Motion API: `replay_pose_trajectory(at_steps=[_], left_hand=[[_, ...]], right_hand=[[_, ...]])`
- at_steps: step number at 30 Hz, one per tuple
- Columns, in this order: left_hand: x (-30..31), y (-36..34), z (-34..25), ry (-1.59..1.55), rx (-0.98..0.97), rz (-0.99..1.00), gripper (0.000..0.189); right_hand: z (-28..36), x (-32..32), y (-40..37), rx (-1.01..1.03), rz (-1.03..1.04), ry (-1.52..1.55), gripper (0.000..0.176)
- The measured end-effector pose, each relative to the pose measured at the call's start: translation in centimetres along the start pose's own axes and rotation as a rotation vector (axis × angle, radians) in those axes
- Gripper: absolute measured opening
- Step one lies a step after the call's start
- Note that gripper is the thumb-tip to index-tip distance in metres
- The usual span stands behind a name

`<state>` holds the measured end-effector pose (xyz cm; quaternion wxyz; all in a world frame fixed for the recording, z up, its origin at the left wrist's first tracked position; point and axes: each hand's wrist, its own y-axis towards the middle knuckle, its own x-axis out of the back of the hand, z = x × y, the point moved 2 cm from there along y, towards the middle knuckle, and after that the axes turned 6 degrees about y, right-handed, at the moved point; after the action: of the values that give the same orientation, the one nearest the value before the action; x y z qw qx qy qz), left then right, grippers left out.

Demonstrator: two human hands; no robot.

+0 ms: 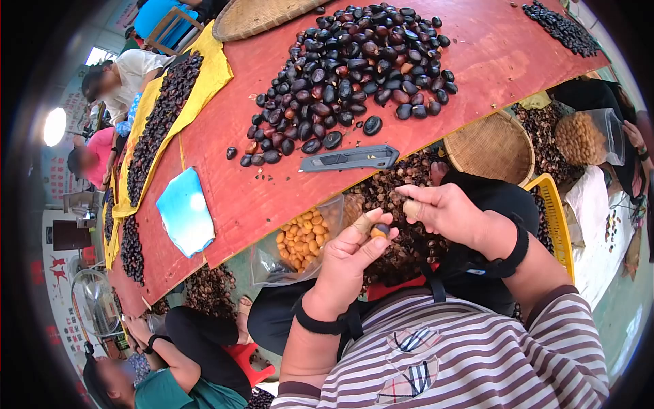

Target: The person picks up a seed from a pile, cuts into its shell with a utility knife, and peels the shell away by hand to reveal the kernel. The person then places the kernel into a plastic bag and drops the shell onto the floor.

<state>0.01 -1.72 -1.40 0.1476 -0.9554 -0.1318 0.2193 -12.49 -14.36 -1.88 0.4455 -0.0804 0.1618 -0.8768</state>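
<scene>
My left hand (344, 262) pinches a half-shelled nut (380, 231) between thumb and fingertips; dark shell covers part of its yellow kernel. Just up and to the right, my right hand (449, 213) is closed, thumb against fingers, apart from that nut. Whatever lies between those fingertips is too small to make out. Beneath both hands is a heap of brown shell pieces (398, 255). A clear plastic bag (334, 215) of yellow kernels (302, 240) stands left of my left hand. On the red table (252, 198) lies a grey utility knife (351, 158), before a pile of dark nuts (354, 61).
A blue-white pad (185, 213) lies on the table's left. Dark nuts cover yellow cloth (218, 68) beyond it. A woven basket (489, 146) and yellow crate (558, 225) stand to my right. Other people sit around; one in a green shirt (167, 395) is at lower left.
</scene>
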Motion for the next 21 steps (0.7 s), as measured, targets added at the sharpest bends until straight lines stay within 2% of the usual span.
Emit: replay_pose_trajectory(at_steps=[3,4,5,7,8,15,18,21], left_hand=[[0.1,0.1,-0.4,-0.155,0.051,-0.034,0.031],[0.3,0.0,-0.3,-0.184,0.058,-0.038,0.03],[0.5,0.0,-0.1,-0.211,0.068,-0.039,0.029],[0.4,0.2,0.0,-0.24,0.074,-0.04,0.028],[0.4,0.2,0.0,-0.244,0.073,-0.048,0.028],[0.5,0.3,0.6,-0.277,0.073,-0.014,0.027],[0.5,0.2,0.7,-0.302,0.075,-0.005,0.027],[0.5,0.1,0.6,-0.301,0.077,0.013,0.027]], right_hand=[[0.6,-0.4,-1.1,0.332,-0.084,-0.335,0.031],[1.0,-0.9,-1.5,0.284,-0.014,-0.12,0.03],[0.7,-1.3,-1.5,0.245,0.038,-0.041,0.031],[0.6,-2.2,-1.3,0.313,0.02,0.018,0.031],[0.9,-2.1,-2.0,0.216,0.084,-0.008,0.034],[2.3,-2.6,-2.2,0.117,0.2,0.093,0.038],[1.7,-2.8,-2.0,0.215,0.162,0.13,0.036],[1.9,-2.6,-2.2,-0.001,0.166,0.212,0.034]])
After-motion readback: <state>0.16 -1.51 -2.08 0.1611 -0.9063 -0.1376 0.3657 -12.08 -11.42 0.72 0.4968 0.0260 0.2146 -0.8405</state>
